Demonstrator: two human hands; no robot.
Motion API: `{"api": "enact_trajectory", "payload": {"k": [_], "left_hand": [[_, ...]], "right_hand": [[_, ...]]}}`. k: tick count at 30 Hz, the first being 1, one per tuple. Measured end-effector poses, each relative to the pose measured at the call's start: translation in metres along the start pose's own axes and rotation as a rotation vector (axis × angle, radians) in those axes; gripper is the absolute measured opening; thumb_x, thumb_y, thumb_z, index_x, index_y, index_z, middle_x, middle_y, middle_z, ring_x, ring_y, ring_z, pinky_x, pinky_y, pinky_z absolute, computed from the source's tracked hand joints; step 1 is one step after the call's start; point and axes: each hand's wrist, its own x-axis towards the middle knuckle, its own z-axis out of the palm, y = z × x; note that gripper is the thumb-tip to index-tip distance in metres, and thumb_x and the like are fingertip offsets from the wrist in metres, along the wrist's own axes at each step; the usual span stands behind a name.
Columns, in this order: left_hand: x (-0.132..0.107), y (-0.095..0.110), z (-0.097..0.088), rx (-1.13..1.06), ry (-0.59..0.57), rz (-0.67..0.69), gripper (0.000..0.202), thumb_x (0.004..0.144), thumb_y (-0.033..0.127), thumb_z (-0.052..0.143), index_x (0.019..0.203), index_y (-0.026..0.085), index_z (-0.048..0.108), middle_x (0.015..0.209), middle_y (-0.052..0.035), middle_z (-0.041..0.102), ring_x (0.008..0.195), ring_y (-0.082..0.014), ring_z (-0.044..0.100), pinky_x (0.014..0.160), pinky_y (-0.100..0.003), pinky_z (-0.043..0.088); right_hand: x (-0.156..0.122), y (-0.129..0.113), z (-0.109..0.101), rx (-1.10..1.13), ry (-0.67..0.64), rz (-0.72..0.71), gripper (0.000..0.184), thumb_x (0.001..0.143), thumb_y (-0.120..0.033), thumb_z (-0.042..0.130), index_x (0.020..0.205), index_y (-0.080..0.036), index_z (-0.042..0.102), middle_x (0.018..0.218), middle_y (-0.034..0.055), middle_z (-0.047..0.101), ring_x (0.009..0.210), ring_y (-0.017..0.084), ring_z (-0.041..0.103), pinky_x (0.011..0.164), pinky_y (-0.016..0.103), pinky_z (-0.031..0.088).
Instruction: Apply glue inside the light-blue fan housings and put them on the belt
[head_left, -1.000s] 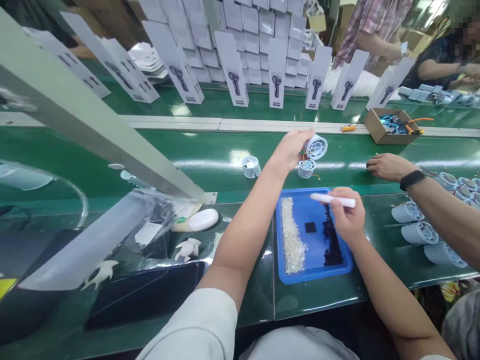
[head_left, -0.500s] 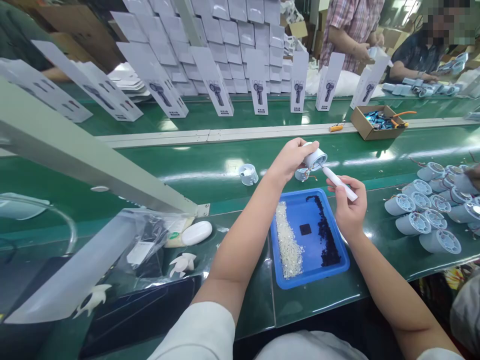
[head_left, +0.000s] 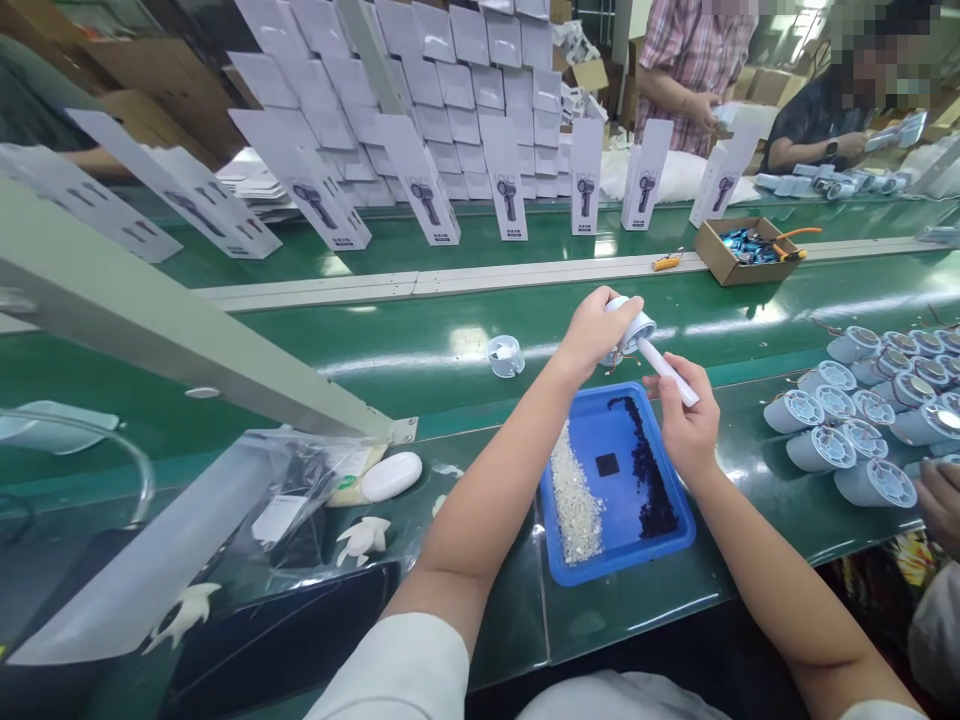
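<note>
My left hand [head_left: 596,328] is closed around a small pale-blue cylindrical fan housing [head_left: 636,326], held above the far edge of a blue tray [head_left: 564,568]. My right hand [head_left: 686,425] grips a white pen-shaped tool [head_left: 667,372] whose tip points into the open end of the housing. The tray holds a strip of small clear parts [head_left: 574,492], a strip of small dark parts [head_left: 651,482] and a black square [head_left: 606,464]. Another housing sits on the green belt behind my left hand, mostly hidden.
A lone housing [head_left: 505,356] sits on the green conveyor [head_left: 420,340]. Several more housings [head_left: 855,430] lie at the right, where a co-worker's hand [head_left: 939,500] enters. White product boxes [head_left: 507,175] stand across the belt beside a cardboard box [head_left: 739,252]. A metal beam [head_left: 172,325] crosses the left.
My right hand brought the white tool up from over the tray to the housing's open end. The co-worker's hand left the belt and now shows at the lower right.
</note>
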Motion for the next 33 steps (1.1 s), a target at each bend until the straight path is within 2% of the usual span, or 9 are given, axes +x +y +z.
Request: {"api": "enact_trajectory", "payload": {"k": [3, 6, 8, 15, 20, 23, 26, 29, 33], "left_hand": [[-0.003, -0.005, 0.011, -0.039, 0.16, 0.144, 0.034, 0.081, 0.016, 0.061, 0.059, 0.018, 0.036, 0.056, 0.0064, 0.038, 0.052, -0.0059, 0.035, 0.052, -0.019, 0.03], [-0.005, -0.013, 0.021, -0.182, 0.208, 0.256, 0.044, 0.082, 0.02, 0.061, 0.054, 0.018, 0.027, 0.054, 0.0066, 0.029, 0.053, -0.0057, 0.029, 0.053, -0.019, 0.029], [-0.007, -0.019, 0.027, -0.261, 0.225, 0.288, 0.048, 0.083, 0.024, 0.062, 0.053, 0.018, 0.025, 0.054, 0.0066, 0.026, 0.052, -0.0053, 0.028, 0.051, -0.019, 0.028], [-0.01, -0.026, 0.035, -0.642, 0.15, 0.122, 0.044, 0.076, 0.034, 0.066, 0.059, 0.02, 0.028, 0.053, 0.0084, 0.03, 0.044, -0.004, 0.035, 0.045, -0.017, 0.031], [-0.012, -0.026, 0.037, -0.667, 0.154, 0.02, 0.032, 0.076, 0.031, 0.058, 0.063, 0.02, 0.031, 0.055, 0.0082, 0.034, 0.045, -0.0055, 0.045, 0.047, -0.018, 0.039], [-0.013, -0.026, 0.037, -0.619, 0.163, 0.043, 0.034, 0.078, 0.033, 0.056, 0.062, 0.02, 0.028, 0.055, 0.0081, 0.032, 0.045, -0.0049, 0.041, 0.046, -0.018, 0.038], [-0.013, -0.026, 0.036, -0.435, 0.092, 0.115, 0.033, 0.08, 0.037, 0.059, 0.065, 0.02, 0.036, 0.06, 0.007, 0.038, 0.05, -0.0047, 0.042, 0.047, -0.016, 0.038], [-0.013, -0.023, 0.031, -0.204, -0.096, 0.16, 0.028, 0.075, 0.035, 0.07, 0.08, 0.02, 0.046, 0.075, 0.0051, 0.049, 0.062, -0.0055, 0.05, 0.053, -0.015, 0.042], [-0.008, -0.016, 0.016, -0.199, -0.349, 0.124, 0.026, 0.086, 0.035, 0.058, 0.085, 0.022, 0.035, 0.08, 0.0035, 0.051, 0.069, -0.0099, 0.06, 0.058, -0.02, 0.048]], "right_hand": [[-0.001, -0.001, 0.0, -0.113, -0.106, 0.113, 0.032, 0.087, -0.043, 0.055, 0.107, -0.019, 0.064, 0.059, -0.0039, 0.052, 0.048, 0.012, 0.046, 0.048, 0.026, 0.041], [-0.005, -0.004, 0.001, -0.168, -0.277, 0.157, 0.034, 0.088, -0.044, 0.048, 0.1, -0.016, 0.065, 0.051, -0.0057, 0.044, 0.045, 0.011, 0.039, 0.045, 0.025, 0.034], [-0.007, -0.006, 0.002, -0.193, -0.316, 0.151, 0.035, 0.088, -0.043, 0.045, 0.097, -0.015, 0.065, 0.05, -0.0058, 0.042, 0.044, 0.011, 0.038, 0.046, 0.025, 0.033], [-0.009, -0.009, 0.001, -0.159, -0.271, 0.145, 0.039, 0.088, -0.049, 0.046, 0.096, -0.016, 0.065, 0.054, -0.0037, 0.047, 0.049, 0.012, 0.042, 0.049, 0.025, 0.035], [-0.008, -0.001, 0.002, 0.053, -0.315, 0.264, 0.051, 0.086, -0.065, 0.047, 0.093, -0.017, 0.064, 0.048, -0.0078, 0.032, 0.042, 0.009, 0.03, 0.041, 0.025, 0.025], [-0.006, 0.005, 0.003, 0.216, -0.36, 0.325, 0.059, 0.082, -0.073, 0.049, 0.094, -0.018, 0.063, 0.044, -0.011, 0.024, 0.038, 0.008, 0.022, 0.038, 0.024, 0.021], [-0.005, 0.007, 0.004, 0.238, -0.321, 0.315, 0.057, 0.08, -0.073, 0.053, 0.092, -0.018, 0.062, 0.045, -0.0111, 0.025, 0.039, 0.007, 0.023, 0.039, 0.024, 0.021], [-0.002, 0.005, 0.001, 0.207, -0.221, 0.286, 0.053, 0.081, -0.069, 0.054, 0.096, -0.018, 0.061, 0.049, -0.0101, 0.027, 0.042, 0.008, 0.025, 0.04, 0.024, 0.022], [0.005, 0.004, -0.005, 0.122, -0.245, 0.259, 0.054, 0.082, -0.064, 0.056, 0.106, -0.017, 0.063, 0.052, -0.0093, 0.029, 0.045, 0.008, 0.025, 0.043, 0.025, 0.021]]}}
